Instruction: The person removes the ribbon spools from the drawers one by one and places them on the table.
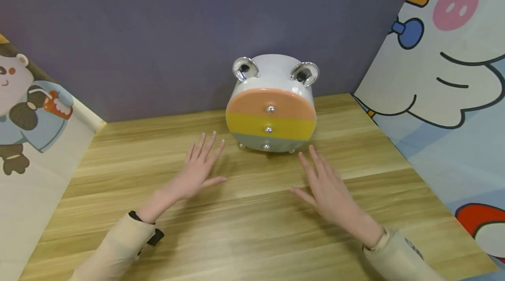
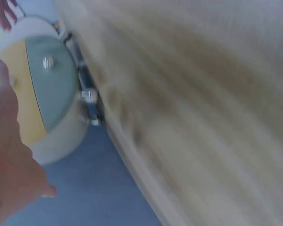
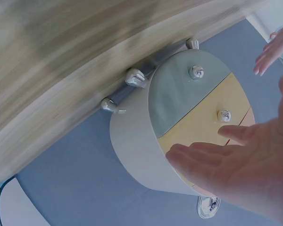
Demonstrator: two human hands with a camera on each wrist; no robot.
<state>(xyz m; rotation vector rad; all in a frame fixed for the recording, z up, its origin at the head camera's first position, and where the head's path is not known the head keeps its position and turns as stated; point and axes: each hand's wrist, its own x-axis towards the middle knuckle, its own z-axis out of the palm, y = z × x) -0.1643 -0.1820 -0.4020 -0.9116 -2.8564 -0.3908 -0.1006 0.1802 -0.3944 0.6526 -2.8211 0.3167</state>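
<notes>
A small white drawer box [image 1: 272,72] with silver ring ears stands on short feet near the back of the table. Its rounded front has an orange, a yellow and a grey-green drawer, each with a silver knob [image 1: 268,129]. My left hand [image 1: 196,171] hovers in front of the box and to its left, fingers spread and holding nothing. On the other side my right hand [image 1: 329,193] is held over the table with straight fingers, its fingertips near the box's lower right. In the right wrist view the grey-green drawer [image 3: 184,89] and the box's silver feet show plainly.
The wood-grain table [image 1: 244,237] reaches back to a dark grey-purple wall [image 1: 165,40]. Cartoon-printed panels flank it, one at left [image 1: 31,193] and one at right [image 1: 442,154]. A black band [image 1: 155,237] shows at the left cuff.
</notes>
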